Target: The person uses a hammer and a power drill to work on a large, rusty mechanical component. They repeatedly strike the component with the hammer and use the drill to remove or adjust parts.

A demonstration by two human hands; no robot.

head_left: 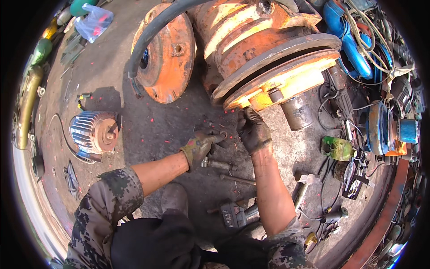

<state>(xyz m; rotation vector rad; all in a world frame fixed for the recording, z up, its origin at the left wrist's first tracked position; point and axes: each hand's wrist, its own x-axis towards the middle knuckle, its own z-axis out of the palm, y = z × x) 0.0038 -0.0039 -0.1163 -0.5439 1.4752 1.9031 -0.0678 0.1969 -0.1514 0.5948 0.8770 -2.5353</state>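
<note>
Working the underside of the big rusty orange flanged hub [268, 58], upper centre of frame.

Your right hand [253, 131], in a dark glove, is up at the flange's lower edge, fingers curled; on what, can't tell. Your left hand [200, 146] is closed on a small metal fitting [219, 138] just left. Looks like fastener removal; next needs the steel socket tool [215, 164] below.

Ground: I see oil-stained grey concrete floor [152, 121], flecked with small red specks, in hard sunlight with sharp shadows. Upper left: a clear plastic bag [93, 22] and green bottles [41, 50] along the edge. Left: a finned electric motor [93, 131] lying on its side. Right: a tangle of blue hose [347, 40], cables and a blue cylinder [407, 131]. Lower right: a green can [337, 148] and a curved rusty rail [386, 215].
</note>
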